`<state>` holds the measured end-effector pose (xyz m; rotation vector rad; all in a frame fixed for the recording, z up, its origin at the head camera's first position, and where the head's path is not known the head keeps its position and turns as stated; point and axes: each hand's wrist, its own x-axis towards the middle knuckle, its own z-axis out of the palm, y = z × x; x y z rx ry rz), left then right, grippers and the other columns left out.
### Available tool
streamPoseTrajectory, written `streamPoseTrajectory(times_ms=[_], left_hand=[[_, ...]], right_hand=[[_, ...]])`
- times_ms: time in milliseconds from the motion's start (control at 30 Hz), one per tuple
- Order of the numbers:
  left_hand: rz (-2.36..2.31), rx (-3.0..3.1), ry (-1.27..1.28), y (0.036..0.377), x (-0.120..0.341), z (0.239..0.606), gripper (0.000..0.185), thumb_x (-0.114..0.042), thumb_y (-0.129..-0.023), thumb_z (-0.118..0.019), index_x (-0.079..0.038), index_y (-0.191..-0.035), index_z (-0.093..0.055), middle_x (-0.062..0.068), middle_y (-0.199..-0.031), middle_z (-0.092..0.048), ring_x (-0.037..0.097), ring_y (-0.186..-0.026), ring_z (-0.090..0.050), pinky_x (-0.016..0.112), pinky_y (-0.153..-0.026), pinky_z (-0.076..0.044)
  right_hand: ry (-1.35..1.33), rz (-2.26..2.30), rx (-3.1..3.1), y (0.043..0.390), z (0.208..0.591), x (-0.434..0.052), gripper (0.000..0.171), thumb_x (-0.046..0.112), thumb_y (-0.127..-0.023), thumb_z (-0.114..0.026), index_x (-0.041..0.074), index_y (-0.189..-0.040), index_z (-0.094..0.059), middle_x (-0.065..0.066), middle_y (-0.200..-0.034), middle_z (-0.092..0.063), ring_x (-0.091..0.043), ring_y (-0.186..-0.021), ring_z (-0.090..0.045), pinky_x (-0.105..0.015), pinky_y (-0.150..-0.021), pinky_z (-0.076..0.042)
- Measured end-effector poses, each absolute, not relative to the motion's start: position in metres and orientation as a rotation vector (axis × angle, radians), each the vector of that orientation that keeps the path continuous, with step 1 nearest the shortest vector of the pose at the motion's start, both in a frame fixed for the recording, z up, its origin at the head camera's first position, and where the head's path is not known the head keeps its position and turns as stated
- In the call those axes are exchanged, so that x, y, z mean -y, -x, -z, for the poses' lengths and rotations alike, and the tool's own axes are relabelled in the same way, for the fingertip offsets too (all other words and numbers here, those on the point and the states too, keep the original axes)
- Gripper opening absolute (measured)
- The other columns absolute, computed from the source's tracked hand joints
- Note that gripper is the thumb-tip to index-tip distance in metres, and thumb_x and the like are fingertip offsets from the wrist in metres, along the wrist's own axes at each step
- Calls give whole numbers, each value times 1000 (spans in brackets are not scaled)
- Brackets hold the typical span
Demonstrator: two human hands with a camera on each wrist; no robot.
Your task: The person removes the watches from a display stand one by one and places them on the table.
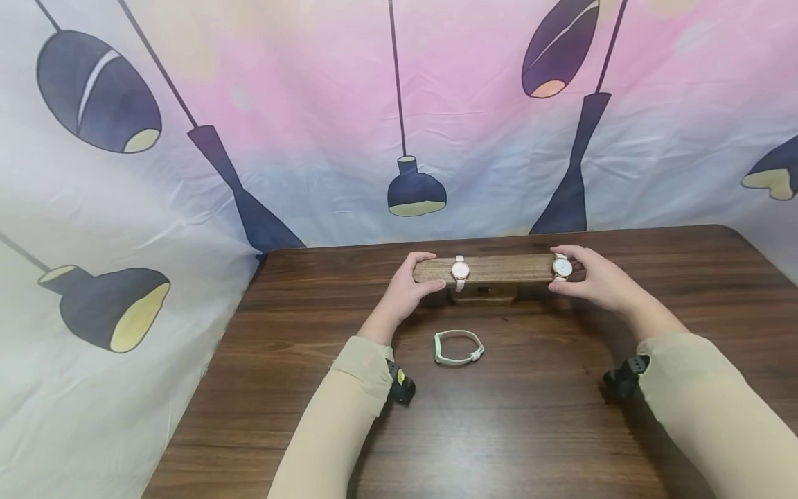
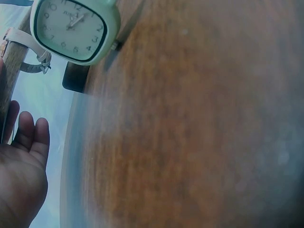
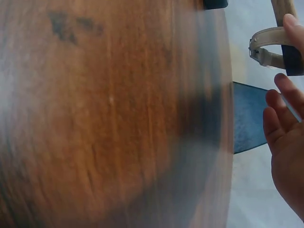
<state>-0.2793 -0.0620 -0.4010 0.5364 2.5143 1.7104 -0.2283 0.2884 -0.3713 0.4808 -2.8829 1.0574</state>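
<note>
We see a wooden bar [image 1: 492, 269] on a small stand [image 1: 483, 296], lying crosswise in front of us near the far edge of the counter [image 1: 530, 416], its long axis running left to right. Our left hand [image 1: 413, 287] wraps round the bar's left end, fingers curled over the top and thumb underneath. Our right hand [image 1: 592, 277] is at the right end, where fingertips and thumb pinch the right watch [image 1: 562, 267] that sits strapped round the bar there.

A second watch [image 1: 460, 272] with a white strap is looped round the bar between the hands, closer to the left hand but apart from it. The bar holds these two and nothing else.

A green watch [image 1: 458, 347] with a square face lies flat on the counter, nearer to us than the stand and between our forearms, touching neither hand. The left hand is slightly nearer to it. In the left wrist view its face [image 2: 71, 29] fills the upper corner.
</note>
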Motion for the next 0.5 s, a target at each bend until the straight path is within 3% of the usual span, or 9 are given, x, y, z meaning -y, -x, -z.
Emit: streamPoseTrajectory(times_ms=[233, 400, 500], left_hand=[[-1710, -2499, -525, 279, 61, 400, 52, -18, -82, -72, -18, -129, -49, 10, -120, -53, 24, -102, -52, 41, -89, -40], [-1703, -2513, -520, 280, 61, 400, 52, -19, -81, -72, -19, -128, -49, 9, -120, -53, 24, -101, -52, 40, -88, -40], [-1706, -2510, -516, 279, 61, 400, 52, -20, -81, -72, -19, -129, -49, 9, -119, -53, 24, -100, -52, 40, -88, -40]], right_hand=[[-363, -1179, 2914, 227, 377, -286, 78, 34, -84, -71, 7, -145, -30, -23, -124, -49, -34, -107, -52, -44, -88, -37], [-354, -1302, 2865, 228, 381, -285, 76, 29, -85, -71, 6, -144, -29, -23, -127, -46, -29, -110, -47, -21, -84, -37], [-344, -1359, 2832, 228, 383, -285, 75, 26, -84, -71, 5, -143, -30, -22, -127, -46, -16, -107, -47, -12, -80, -35]])
